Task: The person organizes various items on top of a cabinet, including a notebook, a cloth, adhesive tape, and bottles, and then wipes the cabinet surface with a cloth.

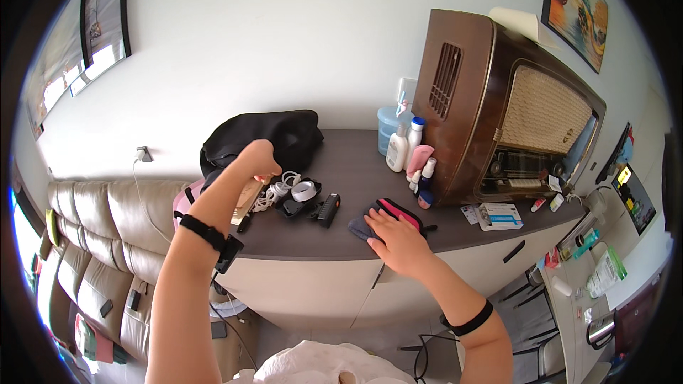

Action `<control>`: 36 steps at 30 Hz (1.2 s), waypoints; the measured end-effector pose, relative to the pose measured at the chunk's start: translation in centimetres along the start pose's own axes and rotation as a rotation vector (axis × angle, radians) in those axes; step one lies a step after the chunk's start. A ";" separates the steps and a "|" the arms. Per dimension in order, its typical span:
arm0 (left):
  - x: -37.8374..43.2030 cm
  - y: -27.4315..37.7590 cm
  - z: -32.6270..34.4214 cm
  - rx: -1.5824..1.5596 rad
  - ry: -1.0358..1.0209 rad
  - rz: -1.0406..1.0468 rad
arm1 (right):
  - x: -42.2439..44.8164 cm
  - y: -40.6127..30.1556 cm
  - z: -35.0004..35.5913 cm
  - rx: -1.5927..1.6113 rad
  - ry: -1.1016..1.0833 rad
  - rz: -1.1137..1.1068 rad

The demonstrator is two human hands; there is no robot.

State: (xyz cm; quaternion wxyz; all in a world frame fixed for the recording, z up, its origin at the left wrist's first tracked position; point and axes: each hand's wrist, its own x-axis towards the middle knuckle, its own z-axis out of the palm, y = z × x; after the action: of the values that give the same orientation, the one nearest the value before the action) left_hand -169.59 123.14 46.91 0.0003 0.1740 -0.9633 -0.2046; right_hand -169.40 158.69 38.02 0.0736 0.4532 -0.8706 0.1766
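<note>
My left hand is over the left end of the dark cabinet top, in front of a black bag. Its fingers curl down at a light-coloured flat box, mostly hidden by the hand and forearm; whether they grip it cannot be told. Bundled white cable, a white roll of tape in a black tray and a black device lie to its right. My right hand rests with spread fingers on a grey cloth and a pink and black pouch near the front edge.
A large wooden vintage radio stands on the right, with bottles and a blue lidded container beside it. A small white box lies in front of the radio. A beige leather sofa is at the left, a table with chairs at the lower right.
</note>
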 end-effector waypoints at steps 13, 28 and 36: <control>-6.7 17.3 2.1 -0.472 -0.190 0.592 | 1.3 6.0 -0.4 0.213 0.057 -0.206; -2.0 25.4 14.8 0.052 0.157 0.683 | -3.8 3.8 -1.7 0.169 0.026 -0.257; -3.6 25.0 14.0 -0.053 0.048 0.578 | -3.6 4.1 -1.4 0.155 0.034 -0.296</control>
State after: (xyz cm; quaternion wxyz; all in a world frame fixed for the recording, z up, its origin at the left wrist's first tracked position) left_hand -175.59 151.29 44.21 0.0861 -0.1029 -0.9669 -0.2168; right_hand -170.73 164.16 37.29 0.0784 0.5777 -0.7767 0.2383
